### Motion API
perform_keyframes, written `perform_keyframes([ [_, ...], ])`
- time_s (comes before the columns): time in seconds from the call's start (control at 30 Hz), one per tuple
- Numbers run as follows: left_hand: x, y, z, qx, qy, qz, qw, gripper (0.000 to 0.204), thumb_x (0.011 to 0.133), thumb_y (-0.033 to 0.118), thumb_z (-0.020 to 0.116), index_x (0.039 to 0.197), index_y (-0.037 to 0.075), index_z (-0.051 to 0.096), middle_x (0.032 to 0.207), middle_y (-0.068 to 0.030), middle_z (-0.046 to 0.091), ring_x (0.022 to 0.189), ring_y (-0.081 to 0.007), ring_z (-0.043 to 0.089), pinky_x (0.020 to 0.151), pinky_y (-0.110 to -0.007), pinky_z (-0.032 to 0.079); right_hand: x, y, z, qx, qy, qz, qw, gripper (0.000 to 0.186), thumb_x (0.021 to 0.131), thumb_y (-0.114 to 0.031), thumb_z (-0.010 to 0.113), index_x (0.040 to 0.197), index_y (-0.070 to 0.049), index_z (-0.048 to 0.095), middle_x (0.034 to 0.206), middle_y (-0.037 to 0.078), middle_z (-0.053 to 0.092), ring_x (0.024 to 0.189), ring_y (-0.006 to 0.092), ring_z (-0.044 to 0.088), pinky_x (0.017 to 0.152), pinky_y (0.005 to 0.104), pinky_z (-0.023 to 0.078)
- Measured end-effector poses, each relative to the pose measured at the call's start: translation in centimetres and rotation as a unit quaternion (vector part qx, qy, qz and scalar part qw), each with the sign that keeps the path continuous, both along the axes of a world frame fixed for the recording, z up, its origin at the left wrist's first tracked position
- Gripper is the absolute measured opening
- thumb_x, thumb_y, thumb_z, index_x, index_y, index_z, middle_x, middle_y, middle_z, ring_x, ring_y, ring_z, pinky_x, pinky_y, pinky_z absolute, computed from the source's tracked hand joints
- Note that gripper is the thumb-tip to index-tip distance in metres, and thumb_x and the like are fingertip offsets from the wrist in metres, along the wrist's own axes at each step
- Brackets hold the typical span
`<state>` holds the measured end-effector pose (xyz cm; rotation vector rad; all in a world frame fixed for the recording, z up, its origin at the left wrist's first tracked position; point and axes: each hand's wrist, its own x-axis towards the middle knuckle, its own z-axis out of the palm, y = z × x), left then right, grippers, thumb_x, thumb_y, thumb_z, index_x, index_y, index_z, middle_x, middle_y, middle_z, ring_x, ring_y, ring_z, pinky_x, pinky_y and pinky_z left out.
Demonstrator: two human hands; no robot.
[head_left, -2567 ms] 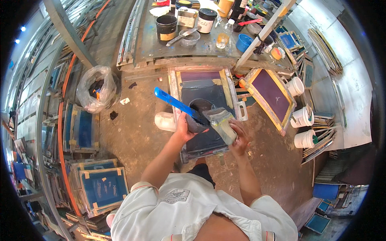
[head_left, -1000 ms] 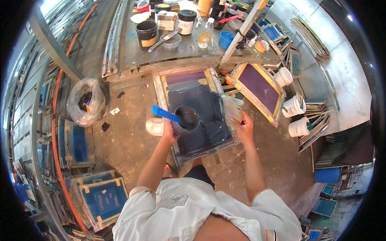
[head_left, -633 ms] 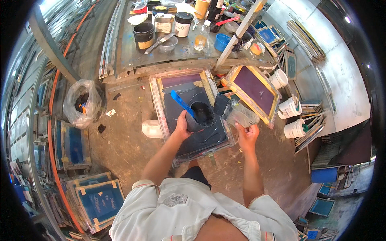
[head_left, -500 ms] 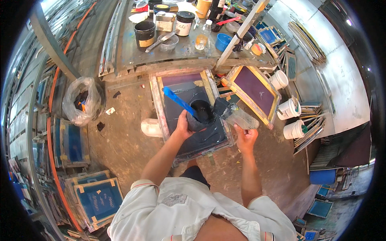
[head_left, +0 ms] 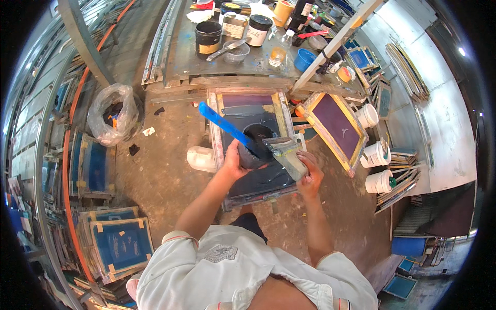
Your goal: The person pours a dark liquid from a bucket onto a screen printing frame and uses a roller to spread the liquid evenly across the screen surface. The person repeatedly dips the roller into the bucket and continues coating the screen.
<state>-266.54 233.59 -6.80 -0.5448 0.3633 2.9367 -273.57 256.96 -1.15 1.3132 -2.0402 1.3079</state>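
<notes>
My left hand [head_left: 235, 161] is wrapped round a dark ink pot [head_left: 249, 158], in which a long blue spatula [head_left: 219, 120] leans out to the upper left. My right hand [head_left: 310, 170] grips a grey, ink-smeared flat scraper [head_left: 289, 163], whose dark upper end lies at the pot's right rim. Both hands are over a framed screen [head_left: 258, 184] coated with dark grey ink, with a strip of purple mesh at its top. Behind the screen's left side a white plastic container [head_left: 200, 158] lies on the floor, partly hidden.
A metal table [head_left: 183, 67] crowded with cans, tubs and a bottle stands ahead, beside a post [head_left: 336, 41]. A purple screen [head_left: 337, 121] and white buckets [head_left: 375, 155] are at the right, a plastic bag [head_left: 106, 124] at the left, and stacked screens [head_left: 121, 240] lower left.
The scraper has moved left and turned more upright, its end now over the pot's rim. Earlier it was out to the right, a second ago clear of the pot.
</notes>
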Motion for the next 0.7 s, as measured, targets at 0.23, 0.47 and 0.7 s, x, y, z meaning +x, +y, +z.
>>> perform_keyframes([
  [0.23, 4.0, -4.1, -1.1, -0.065, -0.037, 0.065, 0.995, 0.063, 0.095, 0.059, 0.041, 0.136, 0.011, 0.049, 0.134, -0.0144, 0.057, 0.115, -0.0367, 0.062, 0.089, -0.059, 0.055, -2.5, -0.6, -3.8, 0.072, -0.046, -0.062, 0.994, 0.025, 0.090, -0.009, 0.062, 0.115, -0.009, 0.066, 0.109, 0.014, 0.071, 0.100, 0.0325, 0.068, 0.084, 0.0380, 0.054],
  [0.47, 7.5, -6.2, -1.6, -0.067, -0.103, 0.164, 0.979, 0.055, 0.098, 0.055, 0.041, 0.129, 0.013, 0.056, 0.131, -0.0093, 0.060, 0.118, -0.0305, 0.060, 0.100, -0.050, 0.051, -4.3, -5.1, -10.8, 0.279, -0.151, -0.169, 0.933, 0.031, 0.083, -0.017, 0.067, 0.113, -0.014, 0.064, 0.089, 0.018, 0.070, 0.082, 0.0391, 0.068, 0.070, 0.0473, 0.054],
  [0.7, 8.6, -5.5, -4.7, -0.030, -0.124, 0.169, 0.977, 0.057, 0.098, 0.055, 0.039, 0.132, 0.012, 0.055, 0.134, -0.0103, 0.058, 0.121, -0.0313, 0.058, 0.101, -0.052, 0.050, -1.7, -8.1, -14.7, 0.385, -0.104, -0.184, 0.898, 0.031, 0.077, -0.020, 0.072, 0.105, -0.015, 0.059, 0.093, 0.011, 0.066, 0.085, 0.0372, 0.068, 0.070, 0.0493, 0.054],
])
